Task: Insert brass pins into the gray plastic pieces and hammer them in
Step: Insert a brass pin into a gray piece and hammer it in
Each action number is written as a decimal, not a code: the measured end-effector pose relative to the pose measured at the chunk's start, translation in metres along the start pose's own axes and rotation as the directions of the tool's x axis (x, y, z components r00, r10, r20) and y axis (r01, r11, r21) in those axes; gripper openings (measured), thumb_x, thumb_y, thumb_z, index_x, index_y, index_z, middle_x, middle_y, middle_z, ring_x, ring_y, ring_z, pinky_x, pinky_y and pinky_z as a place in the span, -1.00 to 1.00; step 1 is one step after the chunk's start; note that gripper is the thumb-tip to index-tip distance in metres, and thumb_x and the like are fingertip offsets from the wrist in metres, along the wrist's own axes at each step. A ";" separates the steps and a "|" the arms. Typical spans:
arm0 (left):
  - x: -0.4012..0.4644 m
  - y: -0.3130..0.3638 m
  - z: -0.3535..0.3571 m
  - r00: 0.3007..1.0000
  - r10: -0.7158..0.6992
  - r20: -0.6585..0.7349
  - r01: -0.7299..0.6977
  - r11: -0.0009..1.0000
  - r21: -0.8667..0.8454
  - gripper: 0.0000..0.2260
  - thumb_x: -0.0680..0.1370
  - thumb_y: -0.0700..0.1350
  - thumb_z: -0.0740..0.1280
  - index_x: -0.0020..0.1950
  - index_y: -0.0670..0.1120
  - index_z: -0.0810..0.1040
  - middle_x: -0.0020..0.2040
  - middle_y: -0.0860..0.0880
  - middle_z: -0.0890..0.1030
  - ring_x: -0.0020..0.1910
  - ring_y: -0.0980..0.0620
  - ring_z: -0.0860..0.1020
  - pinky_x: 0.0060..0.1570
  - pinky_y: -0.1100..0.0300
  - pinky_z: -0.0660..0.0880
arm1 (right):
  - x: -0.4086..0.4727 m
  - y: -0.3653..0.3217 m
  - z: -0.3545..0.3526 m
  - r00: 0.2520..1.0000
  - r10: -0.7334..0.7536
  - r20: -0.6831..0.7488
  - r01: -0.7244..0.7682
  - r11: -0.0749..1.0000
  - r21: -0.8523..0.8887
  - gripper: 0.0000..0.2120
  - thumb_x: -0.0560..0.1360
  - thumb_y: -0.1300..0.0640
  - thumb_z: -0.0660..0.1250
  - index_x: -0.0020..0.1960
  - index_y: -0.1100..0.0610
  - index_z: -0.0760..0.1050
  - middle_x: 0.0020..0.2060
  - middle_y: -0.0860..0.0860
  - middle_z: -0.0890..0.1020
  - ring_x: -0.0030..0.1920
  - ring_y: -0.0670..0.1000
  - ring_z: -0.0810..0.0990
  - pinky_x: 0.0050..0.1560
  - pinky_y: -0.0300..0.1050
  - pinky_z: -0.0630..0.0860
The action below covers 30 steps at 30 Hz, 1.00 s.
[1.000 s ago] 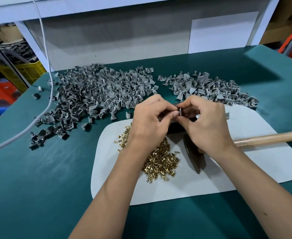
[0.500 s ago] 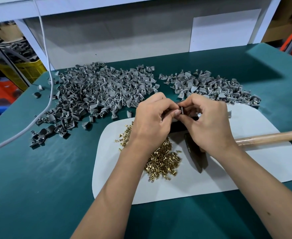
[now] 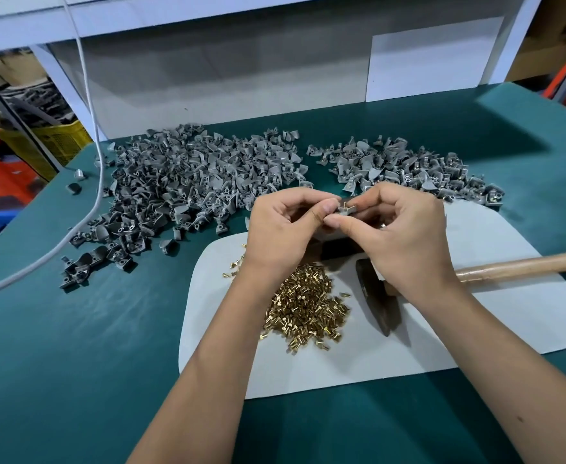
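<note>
My left hand [image 3: 286, 226] and my right hand [image 3: 398, 229] meet at the centre of the bench, fingers curled, and together pinch one gray plastic piece [image 3: 346, 209] held clear of the surface. A brass pin [image 3: 344, 205] stands in that piece; its head sits proud of the plastic, so I judge it inserted but not yet driven home. How deep the shank sits I cannot tell, since my fingertips cover most of the part. The hammer [image 3: 375, 296] lies idle on the white mat [image 3: 509, 323] at about 5 o'clock from my hands, its head just under my right wrist and its wooden handle running off toward 3 o'clock; neither hand touches it. The loose brass pins [image 3: 305, 306] form a heap on the mat at 6 o'clock, just beside the hammer head, and the supply looks plentiful. On the green tabletop [image 3: 74, 363] the large pile of gray pieces [image 3: 187, 185] spreads at 10 o'clock; I take it as unworked stock. A smaller pile [image 3: 418, 172] lies at 1 o'clock, and brass glints show in several of its parts, so I read it as finished output. By the relative size of the piles, the job is less than half complete. For this piece, hammering remains.
</note>
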<state>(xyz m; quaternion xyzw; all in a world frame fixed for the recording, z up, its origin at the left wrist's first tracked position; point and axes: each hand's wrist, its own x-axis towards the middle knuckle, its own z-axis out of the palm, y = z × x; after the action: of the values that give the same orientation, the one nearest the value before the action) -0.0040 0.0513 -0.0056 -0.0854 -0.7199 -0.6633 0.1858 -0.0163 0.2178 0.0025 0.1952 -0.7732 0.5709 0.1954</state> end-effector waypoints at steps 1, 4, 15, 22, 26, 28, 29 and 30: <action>0.000 0.001 0.000 1.000 -0.013 0.005 0.013 0.999 -0.029 -0.93 0.54 -0.24 0.47 -0.05 -0.11 0.74 -0.15 -0.15 0.73 -0.17 -0.12 0.69 -0.08 -0.16 0.68 | 0.000 0.000 0.001 1.000 0.001 -0.004 -0.001 1.000 0.003 -0.77 0.33 0.02 0.66 -0.15 0.09 0.67 -0.31 -0.10 0.71 -0.29 -0.11 0.70 -0.26 -0.14 0.64; -0.001 0.002 0.001 0.997 -0.069 0.020 0.071 0.990 -0.124 -0.91 0.55 -0.28 0.45 -0.05 -0.13 0.74 -0.15 -0.16 0.73 -0.17 -0.08 0.68 -0.13 -0.01 0.68 | 0.000 -0.001 0.001 0.998 -0.050 -0.026 0.049 0.998 -0.025 -0.76 0.34 0.01 0.65 -0.16 0.10 0.67 -0.31 -0.11 0.70 -0.29 -0.10 0.69 -0.27 -0.15 0.63; 0.000 0.003 -0.003 0.986 -0.085 0.143 0.130 0.931 -0.341 -0.88 0.53 -0.25 0.44 0.02 -0.14 0.74 -0.09 -0.13 0.72 -0.11 -0.02 0.67 -0.07 0.13 0.65 | -0.003 0.003 0.000 0.880 -0.476 0.003 0.448 0.826 -0.343 -0.86 0.47 0.23 0.55 -0.16 0.26 0.61 -0.24 0.07 0.65 -0.19 0.04 0.56 -0.21 -0.08 0.52; -0.001 0.005 -0.004 0.984 -0.089 0.155 0.136 0.937 -0.322 -0.88 0.55 -0.28 0.42 0.01 -0.14 0.74 -0.10 -0.12 0.73 -0.11 -0.01 0.68 -0.11 0.16 0.65 | -0.003 0.003 -0.001 0.885 -0.465 0.006 0.439 0.831 -0.343 -0.86 0.48 0.22 0.53 -0.16 0.26 0.62 -0.24 0.08 0.64 -0.20 0.03 0.56 -0.21 -0.12 0.51; -0.001 0.004 -0.004 0.983 -0.115 0.142 0.150 0.950 -0.273 -0.88 0.54 -0.22 0.43 0.02 -0.09 0.74 -0.08 -0.13 0.73 -0.10 -0.08 0.66 -0.02 0.01 0.66 | -0.004 0.002 -0.001 0.894 -0.447 -0.036 0.413 0.852 -0.323 -0.82 0.49 0.15 0.53 -0.16 0.25 0.62 -0.26 0.07 0.64 -0.24 0.00 0.57 -0.23 -0.17 0.52; -0.001 0.005 -0.004 0.982 -0.125 0.144 0.160 0.951 -0.265 -0.88 0.54 -0.22 0.43 0.02 -0.08 0.74 -0.07 -0.14 0.73 -0.08 -0.08 0.66 -0.01 -0.02 0.64 | -0.004 0.003 -0.001 0.897 -0.441 -0.036 0.405 0.851 -0.334 -0.83 0.48 0.16 0.54 -0.16 0.24 0.63 -0.25 0.07 0.64 -0.24 0.01 0.57 -0.24 -0.14 0.53; -0.001 0.005 -0.004 0.981 -0.129 0.147 0.164 0.952 -0.258 -0.88 0.55 -0.23 0.42 0.02 -0.09 0.74 -0.07 -0.14 0.73 -0.08 -0.08 0.66 -0.01 -0.02 0.64 | -0.004 0.003 -0.001 0.898 -0.439 -0.026 0.406 0.848 -0.340 -0.84 0.47 0.17 0.55 -0.15 0.24 0.63 -0.25 0.07 0.64 -0.23 0.01 0.57 -0.23 -0.11 0.53; -0.001 0.005 -0.004 0.980 -0.132 0.146 0.166 0.954 -0.249 -0.88 0.55 -0.24 0.42 0.02 -0.11 0.73 -0.07 -0.14 0.73 -0.08 -0.07 0.66 -0.02 -0.01 0.64 | -0.004 0.004 -0.001 0.899 -0.438 -0.012 0.407 0.845 -0.345 -0.85 0.47 0.17 0.55 -0.14 0.24 0.63 -0.24 0.07 0.64 -0.22 0.02 0.57 -0.22 -0.10 0.53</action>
<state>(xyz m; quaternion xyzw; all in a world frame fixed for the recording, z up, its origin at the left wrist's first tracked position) -0.0005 0.0479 -0.0013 -0.0966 -0.6416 -0.7571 0.0762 -0.0150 0.2202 -0.0020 0.2988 -0.7869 0.3824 0.3812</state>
